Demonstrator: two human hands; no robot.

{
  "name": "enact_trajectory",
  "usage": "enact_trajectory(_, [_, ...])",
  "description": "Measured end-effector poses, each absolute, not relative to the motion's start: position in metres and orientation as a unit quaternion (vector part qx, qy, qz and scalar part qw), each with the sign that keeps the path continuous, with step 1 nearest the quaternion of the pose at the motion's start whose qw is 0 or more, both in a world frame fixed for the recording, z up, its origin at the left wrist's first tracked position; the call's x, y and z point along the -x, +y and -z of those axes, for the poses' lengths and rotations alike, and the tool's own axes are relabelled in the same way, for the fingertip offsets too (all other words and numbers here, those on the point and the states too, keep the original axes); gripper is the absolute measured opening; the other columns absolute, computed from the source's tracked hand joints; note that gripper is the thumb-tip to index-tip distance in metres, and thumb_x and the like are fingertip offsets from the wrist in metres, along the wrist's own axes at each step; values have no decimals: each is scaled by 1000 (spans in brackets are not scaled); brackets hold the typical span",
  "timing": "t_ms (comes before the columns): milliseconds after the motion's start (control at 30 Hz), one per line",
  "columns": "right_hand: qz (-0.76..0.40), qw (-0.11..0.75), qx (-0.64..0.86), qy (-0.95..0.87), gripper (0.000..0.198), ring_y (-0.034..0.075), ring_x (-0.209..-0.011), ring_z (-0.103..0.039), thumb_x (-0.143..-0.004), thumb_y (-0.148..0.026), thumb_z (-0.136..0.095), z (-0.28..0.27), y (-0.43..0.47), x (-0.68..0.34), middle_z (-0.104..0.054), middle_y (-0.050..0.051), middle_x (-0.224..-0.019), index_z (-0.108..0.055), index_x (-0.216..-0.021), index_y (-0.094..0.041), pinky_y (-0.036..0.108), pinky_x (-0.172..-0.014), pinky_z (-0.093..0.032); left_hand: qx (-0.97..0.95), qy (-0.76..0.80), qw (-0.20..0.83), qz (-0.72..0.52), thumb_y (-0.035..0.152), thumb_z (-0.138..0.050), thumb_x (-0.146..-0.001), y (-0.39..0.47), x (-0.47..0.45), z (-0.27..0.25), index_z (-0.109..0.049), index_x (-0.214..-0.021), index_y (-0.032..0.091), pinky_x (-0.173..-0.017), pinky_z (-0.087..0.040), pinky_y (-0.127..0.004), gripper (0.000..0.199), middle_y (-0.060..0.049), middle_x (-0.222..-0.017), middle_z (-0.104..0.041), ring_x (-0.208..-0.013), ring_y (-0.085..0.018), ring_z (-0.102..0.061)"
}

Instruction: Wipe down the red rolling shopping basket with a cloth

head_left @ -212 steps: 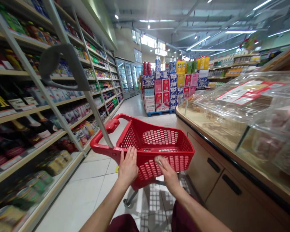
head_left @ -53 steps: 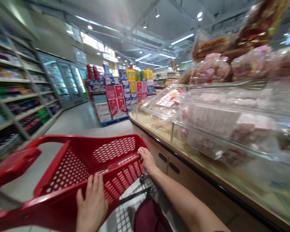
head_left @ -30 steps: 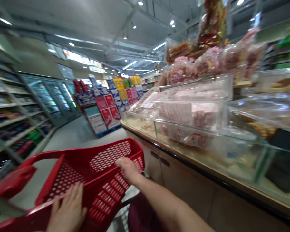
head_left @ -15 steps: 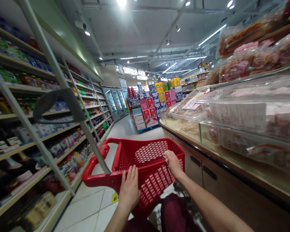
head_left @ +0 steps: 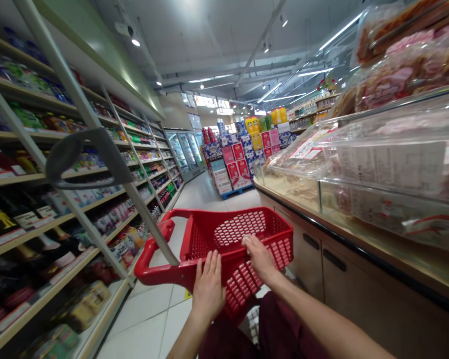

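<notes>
Trolley basket (head_left: 232, 264) of glossy, perforated red plastic at the frame's lower centre; a person's left hand (head_left: 209, 288) lies flat, fingers straight, against its side; right hand (head_left: 261, 258), curled, pinches a small pale wad (head_left: 246, 241).

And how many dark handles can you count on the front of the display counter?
2. The farther handle is just right of the red shopping cart; the nearer handle is to its right. The cart may hide others.
</notes>
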State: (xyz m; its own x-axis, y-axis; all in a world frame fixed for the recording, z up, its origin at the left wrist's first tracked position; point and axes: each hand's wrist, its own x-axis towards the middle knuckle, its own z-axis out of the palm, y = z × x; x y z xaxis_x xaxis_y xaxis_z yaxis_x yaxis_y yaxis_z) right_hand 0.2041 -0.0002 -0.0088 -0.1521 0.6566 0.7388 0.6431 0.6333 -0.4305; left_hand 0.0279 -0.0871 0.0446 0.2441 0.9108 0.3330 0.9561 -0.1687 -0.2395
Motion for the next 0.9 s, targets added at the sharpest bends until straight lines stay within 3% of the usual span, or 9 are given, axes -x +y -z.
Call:
enact_trajectory(133, [-51, 474, 388, -789, 47, 15, -119, -39, -75, -2, -37, 6, -11, -174, -50, 3, -125, -54, -114, -22, 34, -101, -34, 765, -605, 208, 75, 23, -42, -67, -91, -19, -44, -35, -128, 12, -107, -14, -40, 62, -6, -137, -32, -128, -20, -24])
enact_trajectory(267, [-71, 485, 451, -746, 46, 22, -117, -42, -76, -2, -30, 6, -1, -198, -52, 10, -120, -55, -111, -15, 46, -99, -32, 755, -605, 229, 110, 17, -42, -65, -96, -10, -40, -38, -126, 12, -107, -14, -41, 61, -6, -135, -37, -127, -21, -28])
enact_trajectory(367, [-102, 482, 445, -748, 44, 20, -116, -43, -75, -5, -33, -1, -5, -187, -52, 9, -121, -54, -112, -17, 40, -98, -34, 739, -623, 215, 137, 15, -43, -64, -96, -12, -42, -39, -125, 9, -106, -19, -41, 61, -9, -132, -41, -124, -22, -32])
enact_trajectory(533, [-315, 446, 382, -746, 48, 18, -110, -50, -82, -22, -33, -39, -32, -131, -54, 11, -119, -36, -129, -14, 35, -93, -39, 743, -630, 163, 156, 14, -46, -65, -77, -27, -46, -31, -129, 10, -103, -24, -45, 66, -12, -136, -35, -125, -22, -30])
enact_trajectory(600, [-359, 430, 379, -737, 50, 19, -101, -56, -85, -29, -29, -48, -34, -127, -59, 10, -111, -30, -132, -15, 35, -88, -42, 740, -636, 149, 160, 12, -45, -68, -66, -32, -45, -35, -126, 10, -103, -25, -44, 59, -12, -131, -42, -122, -21, -36])
enact_trajectory(667, [-343, 429, 373, -748, 50, 19, -97, -58, -85, -32, -29, -45, -26, -134, -62, 9, -107, -31, -132, -16, 34, -85, -43, 735, -637, 151, 176, 11, -40, -74, -60, -33, -46, -44, -119, 16, -103, -25, -44, 45, -9, -121, -53, -111, -18, -47])
enact_trajectory(767, [-223, 432, 410, -772, 45, 20, -103, -54, -85, -30, -29, -19, -7, -156, -58, 9, -113, -43, -125, -17, 37, -90, -39, 727, -633, 183, 193, 14, -36, -81, -66, -17, -59, -55, -103, 24, -104, -21, -46, 31, -1, -104, -63, -94, -15, -57])
enact_trajectory(900, [-62, 389, 436, -809, 36, 22, -111, -47, -84, -29, -34, 15, 7, -174, -57, 8, -114, -55, -111, -20, 48, -98, -25, 700, -634, 280, 169, 15, -33, -83, -99, 35, -92, -55, -104, 22, -107, -13, -46, 31, -3, -108, -62, -101, -16, -55])
